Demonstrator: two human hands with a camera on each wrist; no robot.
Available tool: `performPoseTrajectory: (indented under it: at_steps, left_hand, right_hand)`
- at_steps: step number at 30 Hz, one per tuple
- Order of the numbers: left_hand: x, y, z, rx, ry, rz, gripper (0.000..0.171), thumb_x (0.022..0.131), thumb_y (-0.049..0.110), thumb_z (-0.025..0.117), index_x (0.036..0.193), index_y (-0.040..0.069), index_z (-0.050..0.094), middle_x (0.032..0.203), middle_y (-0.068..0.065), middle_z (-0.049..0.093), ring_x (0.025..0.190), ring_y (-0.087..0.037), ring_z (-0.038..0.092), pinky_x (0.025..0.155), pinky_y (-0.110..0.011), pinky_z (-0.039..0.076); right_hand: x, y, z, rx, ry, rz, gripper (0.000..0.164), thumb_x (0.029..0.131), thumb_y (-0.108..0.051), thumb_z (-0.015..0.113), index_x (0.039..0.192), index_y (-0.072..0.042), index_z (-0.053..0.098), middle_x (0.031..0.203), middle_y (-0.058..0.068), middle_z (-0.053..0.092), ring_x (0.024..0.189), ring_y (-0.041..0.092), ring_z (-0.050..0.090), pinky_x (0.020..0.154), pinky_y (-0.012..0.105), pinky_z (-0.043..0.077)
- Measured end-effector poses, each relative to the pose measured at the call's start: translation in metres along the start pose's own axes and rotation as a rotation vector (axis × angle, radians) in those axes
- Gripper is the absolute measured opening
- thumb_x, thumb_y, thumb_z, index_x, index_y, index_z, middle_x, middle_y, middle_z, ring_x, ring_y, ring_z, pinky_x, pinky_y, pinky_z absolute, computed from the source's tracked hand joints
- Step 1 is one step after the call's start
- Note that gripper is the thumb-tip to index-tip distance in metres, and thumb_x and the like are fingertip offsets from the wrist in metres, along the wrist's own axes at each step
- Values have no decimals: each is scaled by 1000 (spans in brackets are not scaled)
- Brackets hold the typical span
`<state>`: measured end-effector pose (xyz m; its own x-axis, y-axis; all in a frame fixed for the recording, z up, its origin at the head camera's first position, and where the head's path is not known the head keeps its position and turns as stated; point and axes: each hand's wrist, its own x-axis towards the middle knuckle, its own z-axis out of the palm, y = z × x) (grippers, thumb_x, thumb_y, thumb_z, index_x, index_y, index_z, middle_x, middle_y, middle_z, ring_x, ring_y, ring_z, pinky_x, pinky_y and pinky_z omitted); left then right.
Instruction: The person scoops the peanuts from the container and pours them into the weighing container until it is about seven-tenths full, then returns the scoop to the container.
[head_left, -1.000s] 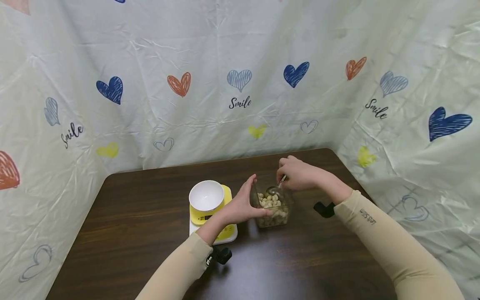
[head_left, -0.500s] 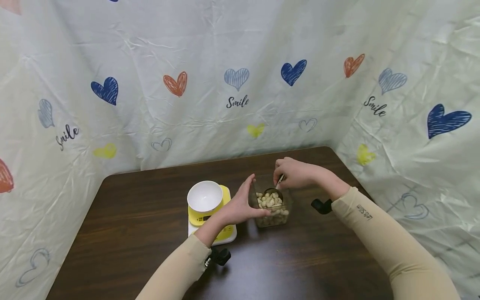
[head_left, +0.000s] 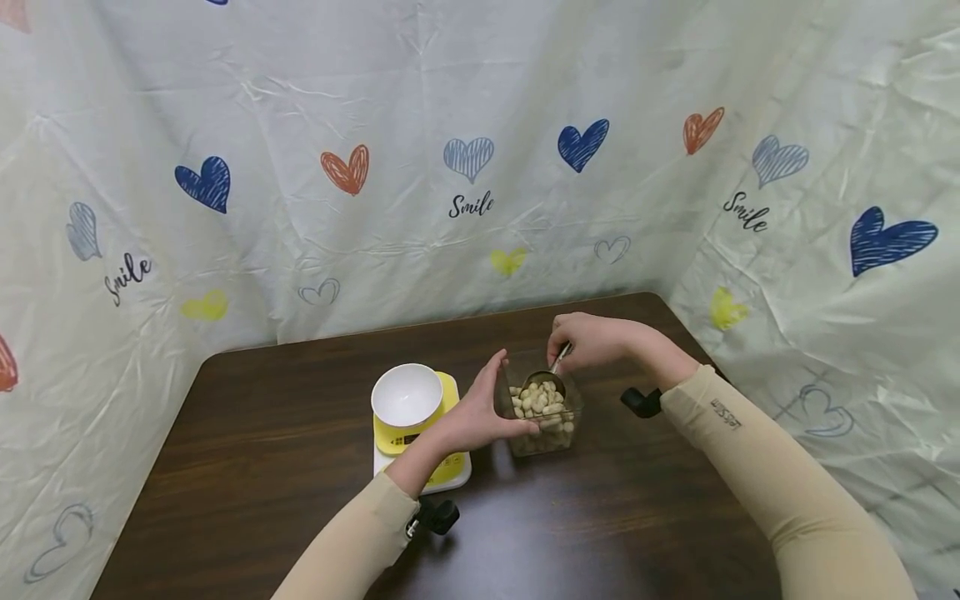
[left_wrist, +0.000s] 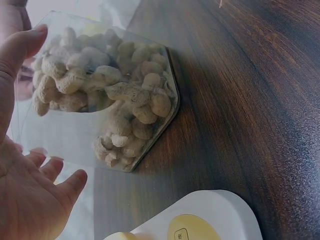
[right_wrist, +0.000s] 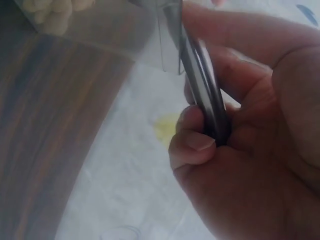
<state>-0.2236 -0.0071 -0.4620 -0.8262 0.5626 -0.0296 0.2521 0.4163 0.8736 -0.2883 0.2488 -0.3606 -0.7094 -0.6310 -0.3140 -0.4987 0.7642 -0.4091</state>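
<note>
A clear plastic box (head_left: 545, 437) of unshelled peanuts (left_wrist: 125, 92) stands on the table. My left hand (head_left: 480, 412) holds the box at its left side, with the thumb on the near wall and the fingers spread towards the far wall. In the left wrist view the thumb and fingertips lie against the clear plastic. My right hand (head_left: 588, 340) grips the handle of a metal spoon (head_left: 561, 357) from above. The spoon's round bowl is down among the peanuts near the back of the box. Curled fingers wrap the handle (right_wrist: 207, 90) in the right wrist view.
Left of the box, a yellow and white kitchen scale (head_left: 450, 471) bears a white bowl (head_left: 407, 396); my left forearm crosses over part of it. The dark wooden table (head_left: 285, 433) ends at a curtain (head_left: 397, 233) printed with hearts behind and at the sides.
The spoon's bowl has tipped and worked in among the peanuts, with the right hand shifting slightly left. The left hand keeps its hold on the box.
</note>
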Motion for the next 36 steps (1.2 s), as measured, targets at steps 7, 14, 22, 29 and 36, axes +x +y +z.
performPoseTrajectory:
  at_steps: [7, 14, 22, 29, 36]
  left_hand:
    - [1, -3, 2, -9, 1, 2, 122, 79, 53, 86, 164, 36, -1, 168, 1, 15, 153, -19, 19, 116, -50, 31]
    - [1, -3, 2, -17, -1, 9, 123, 79, 54, 86, 164, 37, -1, 168, 2, 14, 153, -18, 17, 116, -51, 30]
    - [2, -3, 2, -21, 5, 11, 124, 78, 53, 86, 164, 36, -1, 168, 1, 15, 153, -18, 18, 116, -50, 30]
    - [2, -3, 2, -24, 1, 10, 123, 79, 52, 86, 164, 35, -1, 168, 1, 15, 153, -20, 17, 116, -52, 29]
    - [2, -4, 2, -18, 3, 0, 121, 80, 53, 85, 163, 38, -1, 168, 2, 14, 153, -18, 17, 116, -51, 30]
  right_hand:
    - [3, -1, -4, 13, -29, 27, 4, 95, -24, 75, 98, -22, 76, 109, 1, 55, 93, 19, 52, 79, 38, 47]
    - [5, 9, -9, 101, -38, 32, 4, 94, -24, 75, 96, -22, 77, 110, 2, 56, 97, 20, 52, 82, 40, 47]
    - [4, 17, -16, 167, -38, 44, 6, 93, -23, 76, 98, -20, 77, 112, 3, 58, 100, 21, 54, 84, 41, 47]
    - [6, 23, -19, 190, -50, 54, 7, 92, -24, 76, 98, -20, 77, 114, 3, 60, 103, 21, 55, 86, 42, 47]
    - [10, 25, -19, 201, -86, 27, 10, 91, -26, 75, 100, -21, 78, 114, 2, 61, 105, 21, 56, 89, 42, 47]
